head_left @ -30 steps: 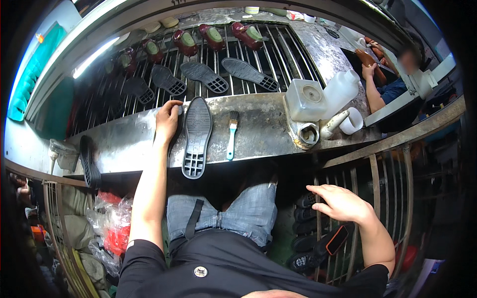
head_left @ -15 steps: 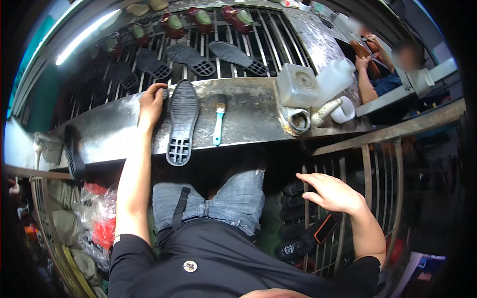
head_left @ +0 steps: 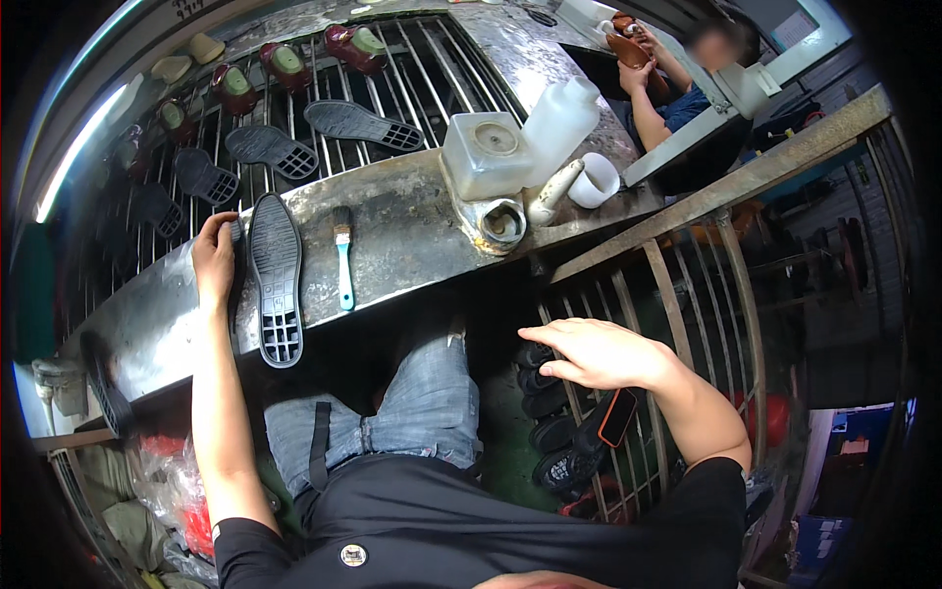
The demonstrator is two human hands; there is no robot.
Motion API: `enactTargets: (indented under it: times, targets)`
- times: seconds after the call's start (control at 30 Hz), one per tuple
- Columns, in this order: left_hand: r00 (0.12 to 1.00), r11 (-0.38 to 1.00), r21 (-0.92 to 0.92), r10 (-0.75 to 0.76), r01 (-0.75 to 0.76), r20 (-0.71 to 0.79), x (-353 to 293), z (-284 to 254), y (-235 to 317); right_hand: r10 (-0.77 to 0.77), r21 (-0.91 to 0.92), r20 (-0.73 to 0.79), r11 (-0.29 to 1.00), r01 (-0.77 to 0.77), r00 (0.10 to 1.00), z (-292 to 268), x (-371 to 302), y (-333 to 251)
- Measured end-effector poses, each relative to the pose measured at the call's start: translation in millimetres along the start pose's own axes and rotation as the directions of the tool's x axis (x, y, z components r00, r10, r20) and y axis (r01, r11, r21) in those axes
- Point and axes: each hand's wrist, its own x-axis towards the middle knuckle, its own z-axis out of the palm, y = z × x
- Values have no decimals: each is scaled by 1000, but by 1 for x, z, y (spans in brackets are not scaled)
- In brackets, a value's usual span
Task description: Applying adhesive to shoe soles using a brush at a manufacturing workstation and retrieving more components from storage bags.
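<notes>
My left hand [head_left: 213, 260] rests on the metal bench ledge [head_left: 392, 211], its fingers curled round the top end of a dark shoe sole [head_left: 236, 233] that is mostly hidden behind the hand. Right beside it lies a black shoe sole [head_left: 276, 265], ridged at the far end and gridded at the near end, which overhangs the front edge. A brush [head_left: 343, 265] with a pale blue handle and dark bristles lies to its right. Away from the bench, my right hand [head_left: 599, 353] hovers palm down with fingers stretched out, holding nothing.
Several black soles [head_left: 363, 125] and dark red shoes [head_left: 355, 49] sit on the metal bars behind the ledge. A square plastic container [head_left: 486, 152], a white bottle [head_left: 561, 128] and a white cup [head_left: 595, 181] stand right. Beyond, a co-worker's hands [head_left: 638, 74] hold a brown shoe. A metal railing [head_left: 726, 187] runs right.
The view has turned, so the bench and its things sit further left in the picture. My left hand stays by the soles; my right hand remains stretched out in the air.
</notes>
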Motion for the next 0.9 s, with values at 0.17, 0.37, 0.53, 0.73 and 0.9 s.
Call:
enactTargets:
  times: [0.17, 0.37, 0.53, 0.73, 0.9]
  targets:
    - [995, 996, -8, 86, -86, -44, 5, 8, -6, -26, 14, -33, 1000, 26, 999, 4, 2, 5]
    - [997, 996, 78, 42, -36, -70, -3, -7, 9, -78, -18, -37, 997, 77, 996, -4, 7, 0]
    - [992, 994, 87, 73, -64, -107, -8, 10, 12, -6, 39, -19, 999, 6, 1000, -5, -1, -6]
    - [990, 997, 46, 64, -59, -124, -11, 3, 16, 9, 45, 10, 999, -10, 1000, -9, 1, -12]
    - [989, 997, 42, 77, -72, -128, -8, 4, 18, -9, 23, -18, 1000, 9, 1000, -7, 1, -9]
